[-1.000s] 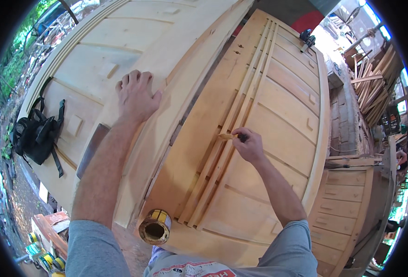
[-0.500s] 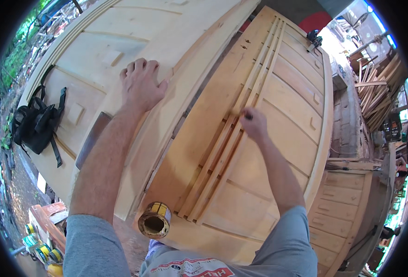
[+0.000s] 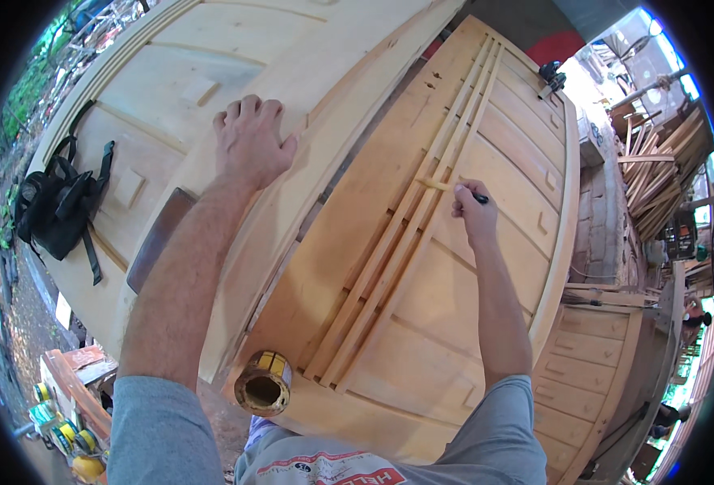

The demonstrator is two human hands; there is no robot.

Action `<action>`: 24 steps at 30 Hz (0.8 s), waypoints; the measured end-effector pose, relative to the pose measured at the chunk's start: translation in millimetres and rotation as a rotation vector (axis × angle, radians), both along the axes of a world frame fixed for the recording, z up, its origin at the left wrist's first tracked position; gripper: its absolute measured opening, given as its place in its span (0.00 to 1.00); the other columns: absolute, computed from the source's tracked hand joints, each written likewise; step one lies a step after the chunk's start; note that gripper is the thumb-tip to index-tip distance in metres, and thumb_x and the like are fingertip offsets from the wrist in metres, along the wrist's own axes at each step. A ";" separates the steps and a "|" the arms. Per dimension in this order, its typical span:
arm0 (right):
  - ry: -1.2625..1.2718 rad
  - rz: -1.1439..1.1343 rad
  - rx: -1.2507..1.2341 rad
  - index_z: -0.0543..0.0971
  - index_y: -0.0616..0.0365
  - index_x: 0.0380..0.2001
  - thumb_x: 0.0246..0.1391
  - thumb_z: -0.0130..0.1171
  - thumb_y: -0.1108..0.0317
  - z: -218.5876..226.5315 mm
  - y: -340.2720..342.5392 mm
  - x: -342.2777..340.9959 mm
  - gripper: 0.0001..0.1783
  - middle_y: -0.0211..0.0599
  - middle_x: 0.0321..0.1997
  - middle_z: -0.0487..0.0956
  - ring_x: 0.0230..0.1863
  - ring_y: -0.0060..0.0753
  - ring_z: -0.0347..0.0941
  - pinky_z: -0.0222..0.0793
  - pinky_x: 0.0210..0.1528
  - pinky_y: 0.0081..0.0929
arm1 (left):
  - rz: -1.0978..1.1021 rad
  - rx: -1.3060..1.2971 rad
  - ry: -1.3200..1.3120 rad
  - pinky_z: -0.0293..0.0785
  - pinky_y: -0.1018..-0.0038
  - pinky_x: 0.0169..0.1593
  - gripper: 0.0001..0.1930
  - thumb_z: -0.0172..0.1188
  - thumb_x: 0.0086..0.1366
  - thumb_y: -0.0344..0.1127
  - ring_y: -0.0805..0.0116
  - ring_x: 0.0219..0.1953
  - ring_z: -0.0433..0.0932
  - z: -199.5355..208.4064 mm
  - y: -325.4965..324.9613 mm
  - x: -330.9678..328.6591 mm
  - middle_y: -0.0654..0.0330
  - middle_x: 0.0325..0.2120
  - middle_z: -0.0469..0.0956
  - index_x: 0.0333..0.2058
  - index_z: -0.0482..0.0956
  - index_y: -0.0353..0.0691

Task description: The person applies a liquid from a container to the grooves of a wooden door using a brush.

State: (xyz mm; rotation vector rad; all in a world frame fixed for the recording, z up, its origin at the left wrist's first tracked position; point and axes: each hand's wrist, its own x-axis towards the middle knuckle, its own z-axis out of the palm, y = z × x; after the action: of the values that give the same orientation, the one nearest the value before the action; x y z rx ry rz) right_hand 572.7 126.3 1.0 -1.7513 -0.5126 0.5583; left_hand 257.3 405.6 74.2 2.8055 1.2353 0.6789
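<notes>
In my right hand (image 3: 476, 212) is a paintbrush, its dark handle end (image 3: 480, 197) poking out beside the fingers. Its pale bristles (image 3: 433, 184) lie on the raised parallel strips (image 3: 409, 218) of an orange-brown wooden panel (image 3: 357, 194). My left hand (image 3: 253, 145) rests on a paler wooden panel (image 3: 324, 97) to the left, fingers spread slightly and bent at the tips. An open can (image 3: 265, 386) with a yellow side and stained rim stands on the near end of the orange-brown panel.
A black bag (image 3: 62, 206) with straps lies on the pale panel, and a flat dark piece (image 3: 159, 238) sits beside my left forearm. A dark tool (image 3: 551, 77) is at the far right panel edge. Wood strips (image 3: 664, 170) are piled at right; several yellow-lidded containers (image 3: 70, 436) stand lower left.
My right hand has shifted a little to the right with the paintbrush, whose bristles now show across the strips. My left hand keeps its place on the pale panel.
</notes>
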 end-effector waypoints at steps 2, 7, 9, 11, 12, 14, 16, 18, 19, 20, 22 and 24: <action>-0.206 -0.027 -0.063 0.84 0.58 0.44 0.58 0.66 0.63 -24.0 15.1 27.8 0.14 0.32 0.29 0.81 0.30 0.25 0.78 0.76 0.33 0.27 | 0.000 0.006 -0.009 0.60 0.50 0.66 0.25 0.68 0.61 0.49 0.52 0.61 0.70 0.9 0.0 1.4 0.54 0.53 0.75 0.53 0.79 0.46; -0.666 -0.008 -0.208 0.86 0.58 0.41 0.51 0.69 0.62 -32.7 50.8 44.1 0.15 0.38 0.28 0.84 0.30 0.30 0.80 0.78 0.38 0.31 | 0.008 -0.050 -0.006 0.60 0.49 0.66 0.25 0.69 0.60 0.48 0.51 0.62 0.69 1.1 -0.1 -2.4 0.55 0.55 0.74 0.54 0.78 0.47; -0.699 0.037 -0.299 0.87 0.56 0.41 0.49 0.70 0.62 -35.2 46.8 42.8 0.16 0.42 0.29 0.85 0.30 0.31 0.80 0.78 0.39 0.32 | 0.005 -0.033 0.004 0.60 0.49 0.66 0.25 0.69 0.59 0.49 0.51 0.62 0.69 3.6 -1.5 1.9 0.55 0.55 0.74 0.54 0.78 0.47; -0.693 0.114 -0.324 0.87 0.56 0.40 0.48 0.70 0.63 -46.7 30.7 18.8 0.15 0.43 0.28 0.84 0.30 0.32 0.81 0.78 0.39 0.32 | 0.009 -0.025 0.004 0.60 0.49 0.66 0.25 0.69 0.59 0.49 0.51 0.62 0.69 3.3 -1.7 1.8 0.55 0.55 0.74 0.54 0.78 0.47; -0.695 0.191 -0.352 0.87 0.55 0.39 0.48 0.70 0.63 -51.6 17.2 1.5 0.15 0.43 0.28 0.84 0.31 0.33 0.81 0.78 0.39 0.31 | 0.003 -0.030 0.004 0.61 0.49 0.66 0.25 0.69 0.59 0.49 0.51 0.62 0.69 1.3 -2.0 2.6 0.55 0.54 0.74 0.53 0.78 0.47; -0.566 0.338 -0.386 0.87 0.54 0.37 0.46 0.71 0.64 -49.4 -20.3 -53.4 0.13 0.42 0.31 0.85 0.32 0.35 0.82 0.78 0.40 0.31 | 0.009 -0.036 0.011 0.61 0.49 0.66 0.25 0.69 0.59 0.49 0.51 0.62 0.69 -1.5 -1.1 0.1 0.55 0.54 0.74 0.53 0.79 0.47; -0.549 0.454 -0.199 0.86 0.55 0.36 0.46 0.70 0.67 -34.4 -57.7 -107.5 0.12 0.42 0.33 0.85 0.34 0.34 0.83 0.78 0.40 0.32 | -0.004 -0.015 -0.009 0.62 0.49 0.65 0.25 0.69 0.59 0.49 0.51 0.62 0.70 -1.5 -1.1 0.0 0.55 0.53 0.75 0.53 0.79 0.47; -0.556 0.435 -0.136 0.85 0.56 0.36 0.46 0.70 0.68 -18.8 -55.5 -115.9 0.12 0.42 0.34 0.86 0.34 0.34 0.83 0.78 0.40 0.33 | 0.010 -0.004 -0.001 0.62 0.49 0.65 0.25 0.69 0.59 0.49 0.51 0.61 0.70 -1.3 1.0 -4.5 0.55 0.53 0.75 0.53 0.79 0.47; -0.563 0.411 -0.074 0.85 0.57 0.37 0.47 0.70 0.69 -13.6 -54.1 -119.8 0.12 0.41 0.35 0.86 0.35 0.34 0.83 0.78 0.40 0.33 | 0.019 0.008 0.006 0.62 0.50 0.65 0.25 0.69 0.59 0.49 0.51 0.61 0.70 -0.9 2.6 -7.2 0.55 0.53 0.75 0.53 0.79 0.47; -0.545 0.340 -0.144 0.85 0.57 0.38 0.49 0.69 0.70 -4.8 -49.1 -106.9 0.11 0.42 0.34 0.85 0.35 0.32 0.83 0.78 0.39 0.32 | 0.013 0.001 0.001 0.62 0.50 0.65 0.25 0.69 0.59 0.49 0.51 0.61 0.70 -0.3 1.0 -3.6 0.55 0.53 0.75 0.53 0.79 0.47; -0.658 0.222 -0.193 0.85 0.57 0.38 0.50 0.69 0.71 -3.6 -24.0 -81.6 0.11 0.41 0.34 0.85 0.34 0.36 0.83 0.78 0.38 0.33 | 0.013 -0.006 -0.005 0.62 0.50 0.65 0.25 0.69 0.59 0.49 0.51 0.61 0.71 0.0 0.0 -2.1 0.55 0.53 0.75 0.54 0.79 0.48; -0.749 0.210 -0.175 0.85 0.57 0.38 0.51 0.69 0.71 -20.5 -9.9 -62.5 0.10 0.42 0.33 0.85 0.33 0.38 0.83 0.78 0.38 0.34 | 0.010 -0.007 -0.006 0.62 0.50 0.65 0.25 0.69 0.59 0.49 0.51 0.60 0.71 -1.0 -1.1 2.3 0.56 0.53 0.76 0.54 0.79 0.48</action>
State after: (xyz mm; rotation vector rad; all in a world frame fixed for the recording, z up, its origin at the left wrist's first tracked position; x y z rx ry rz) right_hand 510.2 116.4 -19.5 -2.0675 -1.2058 0.0636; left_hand 259.6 404.6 73.3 2.7919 1.2490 0.6813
